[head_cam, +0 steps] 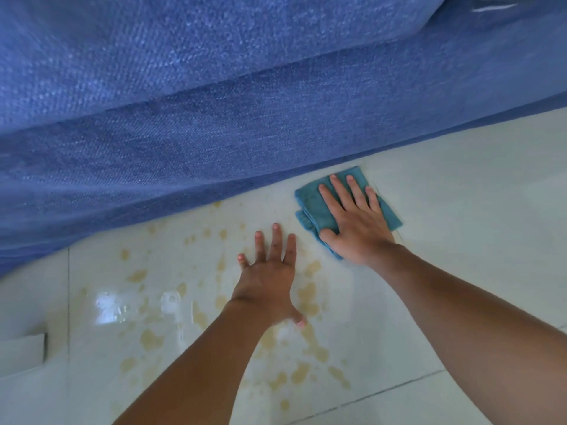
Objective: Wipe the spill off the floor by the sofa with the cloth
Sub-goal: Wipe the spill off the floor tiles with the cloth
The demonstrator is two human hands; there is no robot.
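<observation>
Wiping step is underway: right hand is pressing flat, fingers spread, on the folded teal microfibre cloth, not gripping it, right against the base of the blue woven-fabric sofa. Left hand is bracing open-palmed on the glossy white tiled floor, holding nothing. The tan splattered liquid spill is lying mostly under and left of the left hand, barely touched by my read. Next move probably calls for dragging the cloth leftward through the droplets, and lifting the left hand clear. A grout line is running just right of the right hand; little else of the room is showing.
</observation>
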